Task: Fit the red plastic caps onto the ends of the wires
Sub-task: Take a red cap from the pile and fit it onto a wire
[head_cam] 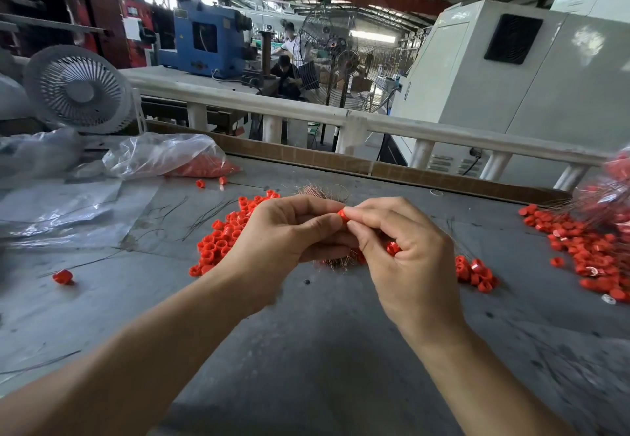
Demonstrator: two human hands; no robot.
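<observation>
The grey worktable (324, 350) carried a clear plastic bag (160, 154) of caps at the far left, then loose heaps of red caps (221, 241) beside the left hand and more at the right (586, 251). Over a coppery bundle of wires (324, 193), the left hand (286, 231) was curled, apparently gripping the wires, though the wire end itself could not be made out. The right hand (405, 248) pinched one red cap (342, 214) at its fingertips and kept spare caps (392, 248) tucked in its palm. To seat it well, the cap's open end probably needed squaring to the wire tip before pressing straight on.
</observation>
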